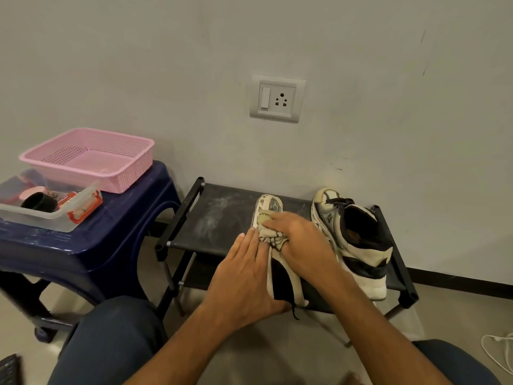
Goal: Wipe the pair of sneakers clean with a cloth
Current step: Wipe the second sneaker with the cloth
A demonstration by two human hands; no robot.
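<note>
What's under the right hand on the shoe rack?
A crumpled cloth, which the right hand presses onto a sneaker. Only its toe and heel show; the middle is covered.

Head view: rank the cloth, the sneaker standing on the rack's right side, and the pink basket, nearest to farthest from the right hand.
1. Cloth, pressed under the right hand on the sneaker being wiped.
2. Other sneaker, just to the hand's right on the rack.
3. Pink basket, far left on the blue stool.
</note>
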